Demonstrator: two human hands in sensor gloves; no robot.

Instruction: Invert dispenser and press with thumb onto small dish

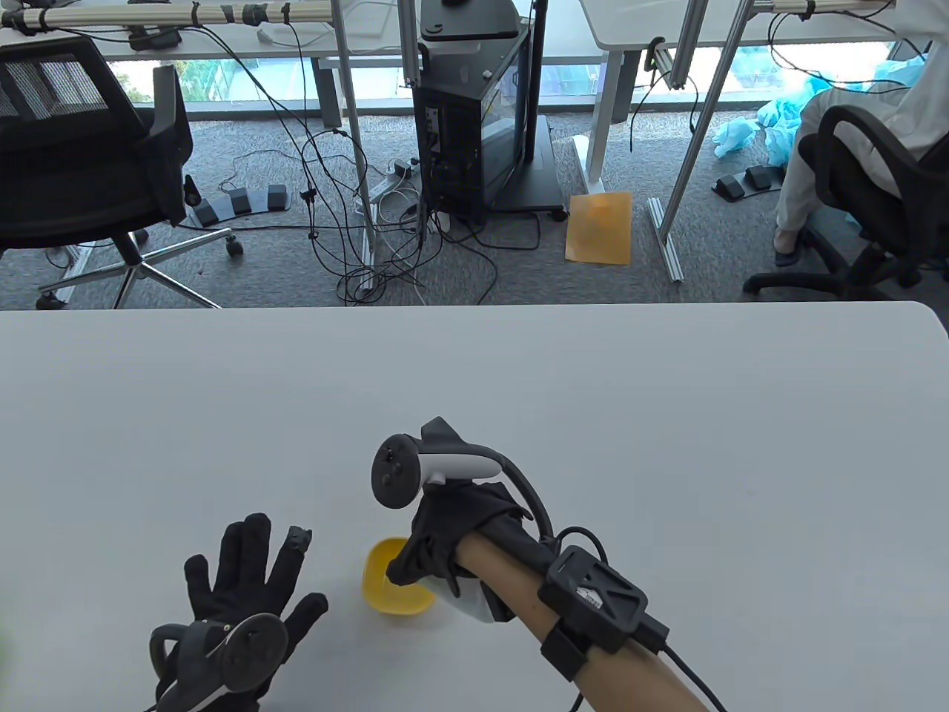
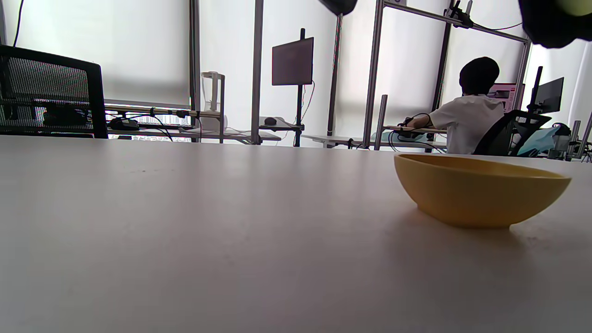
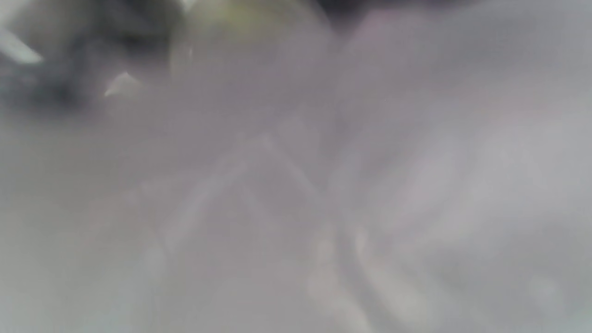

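Note:
A small yellow dish (image 1: 389, 589) stands on the white table near its front edge; it also shows in the left wrist view (image 2: 478, 189). My right hand (image 1: 437, 552) is curled over the dish's right rim and grips a whitish dispenser (image 1: 474, 601), mostly hidden under the glove and forearm. Which way the dispenser points cannot be told. My left hand (image 1: 248, 586) lies flat on the table with fingers spread, left of the dish and apart from it, holding nothing. The right wrist view is a grey blur filled by something very close.
The white table (image 1: 593, 415) stretches far back and to both sides. Beyond its far edge are office chairs, cables, a computer cart and a seated person (image 2: 467, 115).

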